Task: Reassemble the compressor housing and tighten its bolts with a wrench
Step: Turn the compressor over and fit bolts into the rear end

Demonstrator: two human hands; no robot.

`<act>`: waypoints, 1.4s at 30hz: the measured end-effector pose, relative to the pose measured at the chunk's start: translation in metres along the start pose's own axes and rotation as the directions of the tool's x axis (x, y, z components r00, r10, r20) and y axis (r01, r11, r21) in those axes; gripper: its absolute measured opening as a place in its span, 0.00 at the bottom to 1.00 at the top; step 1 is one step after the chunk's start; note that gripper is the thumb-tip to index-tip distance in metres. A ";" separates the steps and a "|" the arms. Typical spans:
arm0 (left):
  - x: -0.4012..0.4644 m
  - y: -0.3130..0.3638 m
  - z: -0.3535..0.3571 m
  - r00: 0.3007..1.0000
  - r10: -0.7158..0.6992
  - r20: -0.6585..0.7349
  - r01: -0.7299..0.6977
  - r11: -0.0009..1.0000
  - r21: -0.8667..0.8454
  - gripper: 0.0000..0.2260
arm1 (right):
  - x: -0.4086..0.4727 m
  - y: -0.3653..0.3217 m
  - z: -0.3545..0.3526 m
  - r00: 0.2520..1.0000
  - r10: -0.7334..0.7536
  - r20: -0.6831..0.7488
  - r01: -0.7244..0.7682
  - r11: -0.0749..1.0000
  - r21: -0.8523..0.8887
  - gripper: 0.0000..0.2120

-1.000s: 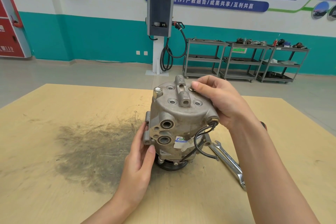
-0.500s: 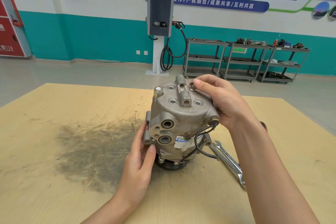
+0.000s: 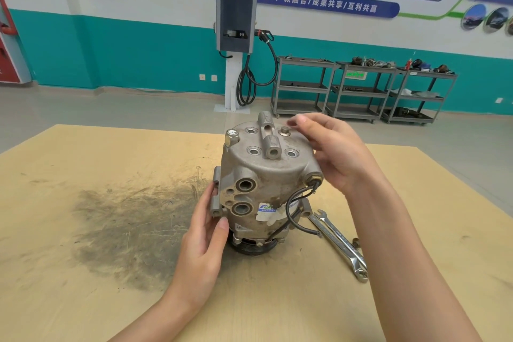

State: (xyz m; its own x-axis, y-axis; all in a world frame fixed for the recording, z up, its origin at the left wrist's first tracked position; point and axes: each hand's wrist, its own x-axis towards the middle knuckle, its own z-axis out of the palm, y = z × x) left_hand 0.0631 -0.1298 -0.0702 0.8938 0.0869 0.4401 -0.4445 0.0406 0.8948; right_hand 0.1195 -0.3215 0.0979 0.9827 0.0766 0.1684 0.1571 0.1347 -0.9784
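Observation:
A grey metal compressor (image 3: 266, 183) stands upright on its black pulley in the middle of the wooden table (image 3: 83, 286). One bolt (image 3: 284, 131) sits in a hole at the top rear of its housing cover; three other holes there are bare. My left hand (image 3: 206, 241) rests flat against the compressor's lower left side, with the thumb on its bracket. My right hand (image 3: 333, 150) hovers beside the cover's right edge, fingers loosely curved just clear of the bolt and holding nothing. A silver combination wrench (image 3: 340, 244) lies on the table to the right.
A small loose bolt (image 3: 356, 243) lies by the wrench. A dark grease smear (image 3: 133, 225) covers the table's left middle. A black cable (image 3: 291, 211) hangs from the compressor's right side. Far behind are a charging post (image 3: 236, 36) and grey shelf carts (image 3: 361, 89).
My right hand's fingertips have lifted off the bolt at the top of the cover and drawn back slightly to the right, leaving the bolt seated in its hole. My left hand has stayed put.

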 end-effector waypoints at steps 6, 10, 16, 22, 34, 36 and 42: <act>0.000 0.000 0.000 1.000 0.010 0.001 -0.010 1.000 0.008 0.27 | -0.013 0.002 -0.081 0.969 -0.227 -0.098 0.052 0.576 -0.815 0.04; 0.000 0.000 0.001 1.000 0.005 -0.014 -0.005 1.000 -0.003 0.26 | -0.028 0.030 -0.130 0.990 0.128 0.066 0.087 -0.162 -0.983 0.06; 0.000 0.000 0.002 1.000 0.008 -0.010 -0.008 0.999 -0.033 0.24 | -0.054 0.071 -0.145 0.939 0.269 0.214 0.282 -0.251 -0.926 0.19; 0.001 0.001 0.002 1.000 0.003 -0.006 -0.004 0.999 -0.033 0.22 | -0.066 0.087 -0.135 0.881 0.173 0.441 0.469 -0.444 -0.763 0.08; 0.002 0.001 0.001 1.000 -0.010 0.000 0.010 1.000 -0.023 0.23 | -0.041 0.010 -0.047 0.917 -0.399 0.014 0.381 0.865 -0.327 0.13; 0.001 0.003 0.001 1.000 -0.016 0.004 0.016 1.000 -0.025 0.22 | -0.039 0.000 -0.026 0.896 -0.442 0.027 0.435 0.867 -0.242 0.18; 0.001 0.004 0.003 1.000 0.007 0.000 -0.007 1.000 -0.022 0.26 | -0.042 -0.005 0.003 0.871 -0.490 0.040 0.450 0.762 -0.466 0.12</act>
State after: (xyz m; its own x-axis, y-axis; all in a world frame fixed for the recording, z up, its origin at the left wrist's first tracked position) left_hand 0.0620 -0.1324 -0.0657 0.8907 0.0871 0.4462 -0.4519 0.0620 0.8899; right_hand 0.0775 -0.3219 0.0961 0.7748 0.0400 0.6309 0.6075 -0.3228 -0.7257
